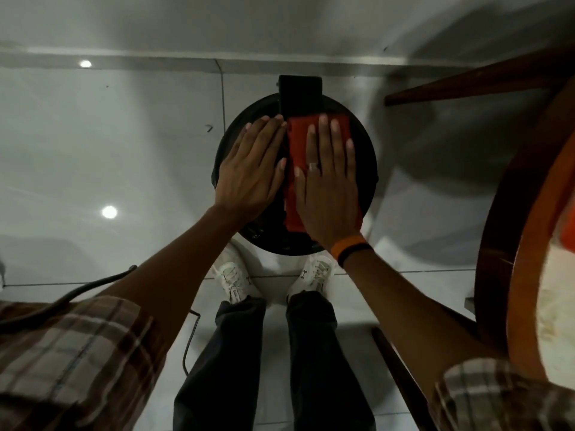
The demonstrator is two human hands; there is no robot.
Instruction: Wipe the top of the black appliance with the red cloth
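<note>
A round black appliance [364, 157] stands on the floor in front of my feet, with a black rectangular block [300, 94] at its far edge. A folded red cloth [295, 157] lies lengthwise across its top. My right hand [328, 185] lies flat on the cloth, fingers spread, pressing it down; it wears a ring and has orange and black wristbands. My left hand [252, 166] rests flat on the appliance's left half, beside the cloth, with its fingertips near the block.
A round wooden table [516, 244] with dark legs stands close on the right. A black cable [93, 284] runs over the glossy white tile floor [124, 135] at the left. My white shoes [233, 278] stand just below the appliance.
</note>
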